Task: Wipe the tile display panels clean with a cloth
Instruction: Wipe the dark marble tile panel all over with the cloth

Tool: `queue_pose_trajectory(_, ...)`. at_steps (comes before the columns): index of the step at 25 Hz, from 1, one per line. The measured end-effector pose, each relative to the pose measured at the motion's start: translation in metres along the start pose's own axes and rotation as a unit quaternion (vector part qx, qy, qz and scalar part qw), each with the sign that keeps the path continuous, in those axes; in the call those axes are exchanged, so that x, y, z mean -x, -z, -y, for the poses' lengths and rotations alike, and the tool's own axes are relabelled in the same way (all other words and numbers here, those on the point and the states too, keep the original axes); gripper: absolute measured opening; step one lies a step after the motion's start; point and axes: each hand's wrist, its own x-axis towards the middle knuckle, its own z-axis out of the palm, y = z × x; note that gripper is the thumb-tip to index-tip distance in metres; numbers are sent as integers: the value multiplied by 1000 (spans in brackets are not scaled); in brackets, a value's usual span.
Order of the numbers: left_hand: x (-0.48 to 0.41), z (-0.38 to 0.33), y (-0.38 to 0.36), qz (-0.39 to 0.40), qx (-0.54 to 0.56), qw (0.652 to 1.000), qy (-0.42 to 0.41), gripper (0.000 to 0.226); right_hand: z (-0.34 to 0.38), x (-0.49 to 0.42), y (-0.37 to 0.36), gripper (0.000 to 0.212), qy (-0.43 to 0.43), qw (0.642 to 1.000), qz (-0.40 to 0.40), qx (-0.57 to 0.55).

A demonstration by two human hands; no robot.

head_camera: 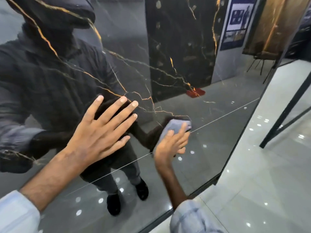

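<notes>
A glossy black tile display panel (168,47) with gold veins fills most of the view and mirrors the room. My left hand (101,128) lies flat on it with fingers spread. To its right, my right hand (173,142) presses a folded grey cloth (171,126) against the panel with straight fingers, just above a thin seam line that crosses the panel diagonally.
The panel's dark frame edge (235,157) runs down the right side. Beyond it lies a shiny white tiled floor (269,182) and a black metal stand leg (286,111). A brown tile panel (272,22) stands at the top right.
</notes>
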Motion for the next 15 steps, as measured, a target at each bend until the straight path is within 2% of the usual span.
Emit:
queue_pose_trajectory(2,2,-1,-1,-11,11,1000,7,64,-6,43,-1,62,128,990,50,41)
queue_pose_trajectory(4,2,-2,-2,-14,15,1000,4,63,-18,14,0,60,220,973,43,63)
queue_pose_trajectory(6,2,-2,-3,-20,13,1000,2,64,-12,-43,9,59,221,971,-20,88)
queue_pose_trajectory(8,2,-3,-4,-27,-8,1000,13,65,14,-95,18,62,139,986,-65,58)
queue_pose_trajectory(9,3,-3,-4,-31,-20,999,22,66,27,-107,19,64,110,990,-77,35)
queue_pose_trajectory(11,3,-4,-4,-37,-27,998,37,71,41,-94,15,65,107,990,-86,23)
queue_pose_trajectory(13,2,-6,-4,-37,-26,998,49,75,32,-42,7,61,169,983,-56,36)
queue_pose_trajectory(14,1,-6,-5,-34,-27,998,51,77,19,-7,4,59,232,971,-19,49)
queue_pose_trajectory(15,1,-5,-5,-30,-30,998,51,77,5,23,4,58,319,945,26,72)
